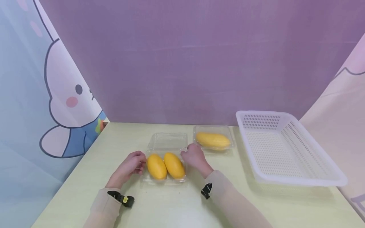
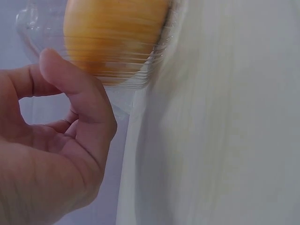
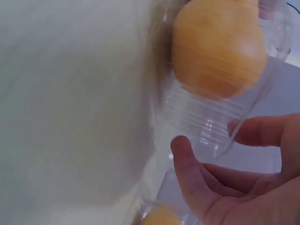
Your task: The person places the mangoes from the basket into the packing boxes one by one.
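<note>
Two yellow mangoes [image 1: 156, 167] lie side by side in a clear plastic clamshell box [image 1: 148, 181], whose hinged lid [image 1: 168, 141] is folded back away from me. At the left side of the box, my left hand [image 1: 132, 164] pinches its rim with curled fingers. My right hand [image 1: 196, 156] is at the far right corner, near the hinge. In the right wrist view, thumb [image 3: 182, 152] and forefinger [image 3: 258, 130] stand on either side of the box's edge. Mango and box [image 2: 133, 79] look blurred in the left wrist view.
Behind my right hand, a second clear box [image 1: 230, 130] holds another yellow mango [image 1: 213, 140]. A white perforated basket [image 1: 299, 182] stands at the right of the pale table [image 1: 159, 209]. A purple cloth [image 1: 182, 72] hangs behind, with patterned curtains at both sides.
</note>
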The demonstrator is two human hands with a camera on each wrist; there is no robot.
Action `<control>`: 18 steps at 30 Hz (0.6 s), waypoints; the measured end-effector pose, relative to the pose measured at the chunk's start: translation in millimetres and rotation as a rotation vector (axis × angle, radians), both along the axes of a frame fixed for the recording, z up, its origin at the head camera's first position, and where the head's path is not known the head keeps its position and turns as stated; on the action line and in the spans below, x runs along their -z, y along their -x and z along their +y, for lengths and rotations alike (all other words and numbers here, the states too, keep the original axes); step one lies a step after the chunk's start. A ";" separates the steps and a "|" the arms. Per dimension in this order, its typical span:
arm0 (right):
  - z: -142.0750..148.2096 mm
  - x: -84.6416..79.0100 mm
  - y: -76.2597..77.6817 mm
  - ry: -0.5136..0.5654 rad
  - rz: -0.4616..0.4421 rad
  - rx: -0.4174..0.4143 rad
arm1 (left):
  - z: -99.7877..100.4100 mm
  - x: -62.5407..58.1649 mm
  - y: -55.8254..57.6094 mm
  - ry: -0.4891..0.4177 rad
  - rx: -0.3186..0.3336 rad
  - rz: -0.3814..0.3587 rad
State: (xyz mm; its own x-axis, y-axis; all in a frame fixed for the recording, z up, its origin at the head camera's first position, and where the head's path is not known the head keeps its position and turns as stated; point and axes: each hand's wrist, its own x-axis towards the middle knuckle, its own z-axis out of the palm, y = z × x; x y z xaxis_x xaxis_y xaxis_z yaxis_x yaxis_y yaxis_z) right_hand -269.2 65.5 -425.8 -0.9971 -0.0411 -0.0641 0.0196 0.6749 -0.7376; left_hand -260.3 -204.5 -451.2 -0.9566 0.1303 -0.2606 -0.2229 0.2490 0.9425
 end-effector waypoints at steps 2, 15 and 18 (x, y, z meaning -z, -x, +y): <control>-0.2 2.6 1.7 0.028 -0.006 0.018 | -0.2 -0.7 -0.7 -0.007 0.004 0.003; -1.4 -3.1 -1.0 0.220 -0.033 0.054 | -2.2 -1.1 -1.7 -0.016 0.014 0.021; -0.7 -5.9 0.8 0.233 -0.023 0.055 | -2.6 -1.2 -1.8 -0.013 0.010 0.021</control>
